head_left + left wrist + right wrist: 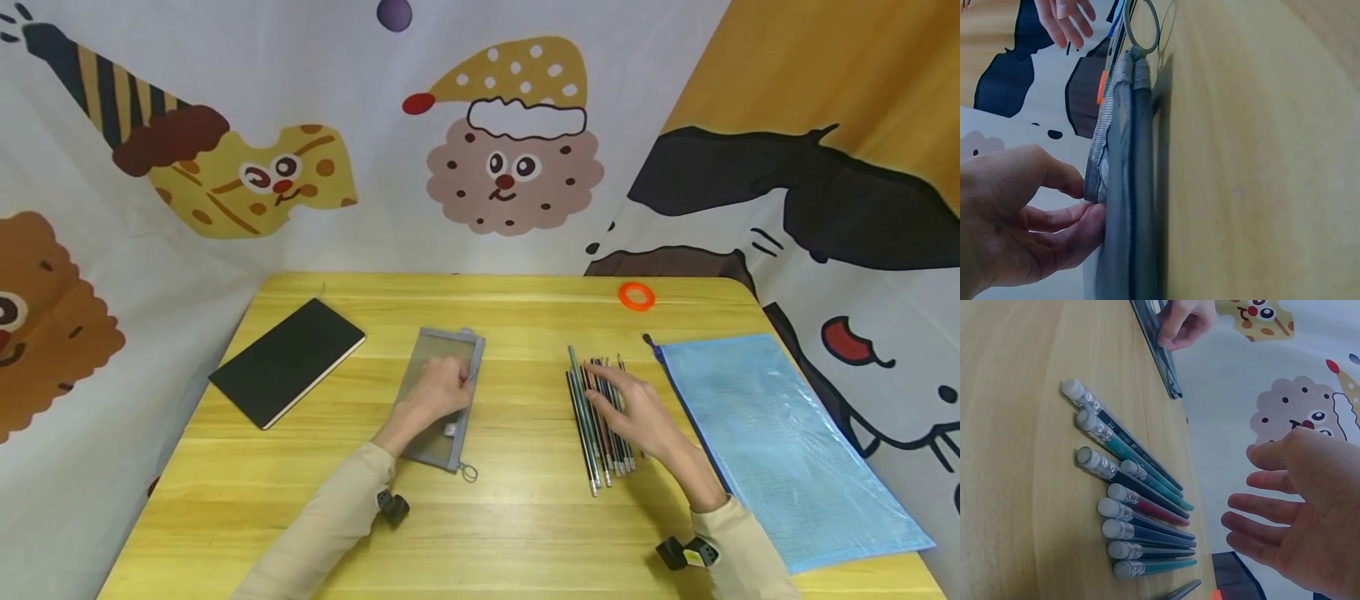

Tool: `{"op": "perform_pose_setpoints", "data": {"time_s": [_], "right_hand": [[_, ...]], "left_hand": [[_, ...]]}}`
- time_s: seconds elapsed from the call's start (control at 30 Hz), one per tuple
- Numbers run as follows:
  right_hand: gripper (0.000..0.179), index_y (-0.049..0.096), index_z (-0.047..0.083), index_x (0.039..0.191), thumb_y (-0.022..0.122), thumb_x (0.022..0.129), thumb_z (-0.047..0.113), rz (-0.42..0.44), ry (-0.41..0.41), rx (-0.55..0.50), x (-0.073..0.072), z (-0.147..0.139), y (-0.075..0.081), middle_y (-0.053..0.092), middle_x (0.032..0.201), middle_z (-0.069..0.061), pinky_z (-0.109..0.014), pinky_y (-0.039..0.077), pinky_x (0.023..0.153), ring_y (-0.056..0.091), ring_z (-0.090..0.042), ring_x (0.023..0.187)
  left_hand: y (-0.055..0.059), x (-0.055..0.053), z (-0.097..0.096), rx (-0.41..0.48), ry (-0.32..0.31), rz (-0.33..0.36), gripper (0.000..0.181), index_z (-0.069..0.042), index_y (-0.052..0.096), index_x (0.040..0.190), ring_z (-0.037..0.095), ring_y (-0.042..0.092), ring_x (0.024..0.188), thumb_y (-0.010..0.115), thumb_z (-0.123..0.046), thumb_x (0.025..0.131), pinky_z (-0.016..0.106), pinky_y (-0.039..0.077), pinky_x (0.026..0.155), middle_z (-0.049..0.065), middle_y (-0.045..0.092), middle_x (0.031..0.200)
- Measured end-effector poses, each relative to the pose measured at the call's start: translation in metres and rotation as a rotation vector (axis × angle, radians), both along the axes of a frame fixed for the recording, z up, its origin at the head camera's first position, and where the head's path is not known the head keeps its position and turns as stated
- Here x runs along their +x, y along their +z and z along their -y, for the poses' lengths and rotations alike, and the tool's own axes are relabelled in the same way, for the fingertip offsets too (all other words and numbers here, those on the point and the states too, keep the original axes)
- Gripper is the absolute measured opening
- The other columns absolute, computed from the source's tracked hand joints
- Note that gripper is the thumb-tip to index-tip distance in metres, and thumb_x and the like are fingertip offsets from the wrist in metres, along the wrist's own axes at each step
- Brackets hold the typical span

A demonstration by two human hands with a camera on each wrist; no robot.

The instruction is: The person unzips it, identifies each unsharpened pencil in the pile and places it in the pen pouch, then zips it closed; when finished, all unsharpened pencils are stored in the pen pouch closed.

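Note:
A grey see-through zip pouch [431,442] lies flat on the table, a ring at its near corner. My left hand [435,387] is over it. In the left wrist view, the thumb and fingers of that hand [1035,219] pinch the upper zipped edge of the pouch [1122,187]. To the right lies a loose bundle of pencils [600,442] with eraser ends toward me. Just above them hovers my right hand [633,412], fingers spread and holding nothing. The right wrist view shows a gap between this hand [1304,512] and the pencils [1147,506].
A black notebook [288,362] lies at the left of the table. On the right is a large blue mesh zip bag [780,450], close to my right forearm. An orange ring [637,297] sits near the back edge. Behind the table hangs a printed curtain [360,75].

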State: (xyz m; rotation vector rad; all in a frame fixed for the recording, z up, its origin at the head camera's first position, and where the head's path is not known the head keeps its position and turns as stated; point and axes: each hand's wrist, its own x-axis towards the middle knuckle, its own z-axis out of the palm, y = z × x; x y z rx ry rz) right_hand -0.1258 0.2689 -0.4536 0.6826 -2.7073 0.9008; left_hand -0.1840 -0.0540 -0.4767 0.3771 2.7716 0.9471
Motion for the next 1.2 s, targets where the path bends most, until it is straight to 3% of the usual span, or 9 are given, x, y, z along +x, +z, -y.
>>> {"op": "perform_pose_setpoints", "data": {"time_s": [0.13, 0.27, 0.37, 0.7, 0.87, 1.0, 1.2], "right_hand": [[0.043, 0.057, -0.003, 0.138, 0.065, 0.098, 0.009, 0.021, -0.029, 0.003, 0.001, -0.003, -0.001, 0.061, 0.136, -0.027, -0.064, 0.053, 0.101, 0.059, -0.046, 0.125], [0.043, 0.056, -0.005, 0.138, 0.065, 0.098, 0.01, 0.052, -0.062, -0.002, 0.002, -0.007, -0.004, 0.061, 0.135, -0.028, -0.063, 0.056, 0.096, 0.061, -0.046, 0.121], [0.043, 0.056, -0.006, 0.138, 0.065, 0.098, 0.009, 0.076, -0.094, -0.018, 0.003, -0.012, -0.008, 0.061, 0.134, -0.029, -0.062, 0.058, 0.092, 0.063, -0.046, 0.117], [0.041, 0.059, -0.009, 0.131, 0.068, 0.092, 0.001, 0.043, -0.211, -0.067, 0.007, -0.033, -0.027, 0.066, 0.124, -0.03, -0.058, 0.062, 0.084, 0.068, -0.046, 0.104], [0.038, 0.063, -0.009, 0.126, 0.072, 0.09, 0.0, 0.036, -0.24, -0.076, 0.006, -0.038, -0.037, 0.071, 0.111, -0.026, -0.042, 0.066, 0.075, 0.071, -0.038, 0.093], [0.035, 0.066, -0.007, 0.121, 0.075, 0.087, 0.0, 0.012, -0.252, -0.059, 0.003, -0.038, -0.042, 0.072, 0.1, -0.02, -0.026, 0.063, 0.064, 0.071, -0.029, 0.081], [0.03, 0.07, -0.006, 0.112, 0.078, 0.083, -0.002, 0.004, -0.242, -0.046, 0.003, -0.032, -0.045, 0.068, 0.092, -0.017, -0.019, 0.054, 0.054, 0.062, -0.016, 0.07]], "left_hand": [[0.002, 0.002, 0.002, 0.037, 0.014, -0.001, 0.027, -0.009, 0.055, 0.063, 0.007, 0.041, 0.043, 0.062, 0.0, 0.088, 0.015, 0.03, 0.035, -0.002, 0.051, 0.053], [0.002, 0.004, 0.004, 0.054, 0.046, -0.018, 0.006, 0.001, 0.071, 0.084, 0.009, 0.054, 0.052, 0.066, 0.001, 0.087, 0.015, 0.045, 0.042, 0.008, 0.068, 0.071], [0.002, 0.004, 0.006, 0.059, 0.062, -0.031, 0.012, 0.004, 0.073, 0.096, 0.012, 0.062, 0.061, 0.067, 0.001, 0.086, 0.018, 0.055, 0.052, 0.014, 0.074, 0.086], [0.002, 0.003, 0.009, 0.078, 0.089, 0.003, 0.013, 0.002, 0.074, 0.099, 0.014, 0.065, 0.066, 0.069, -0.003, 0.087, 0.021, 0.059, 0.057, 0.012, 0.074, 0.088], [0.003, 0.004, 0.01, 0.088, 0.102, 0.027, 0.013, 0.001, 0.074, 0.098, 0.014, 0.064, 0.065, 0.071, -0.004, 0.087, 0.022, 0.058, 0.057, 0.01, 0.073, 0.086], [0.002, 0.005, 0.01, 0.1, 0.107, 0.024, 0.013, 0.002, 0.073, 0.099, 0.014, 0.064, 0.065, 0.071, -0.004, 0.088, 0.022, 0.059, 0.057, 0.011, 0.073, 0.087], [-0.002, 0.004, 0.01, 0.099, 0.122, 0.019, 0.013, 0.0, 0.074, 0.099, 0.014, 0.065, 0.066, 0.071, -0.004, 0.088, 0.022, 0.059, 0.058, 0.01, 0.073, 0.088]]}}
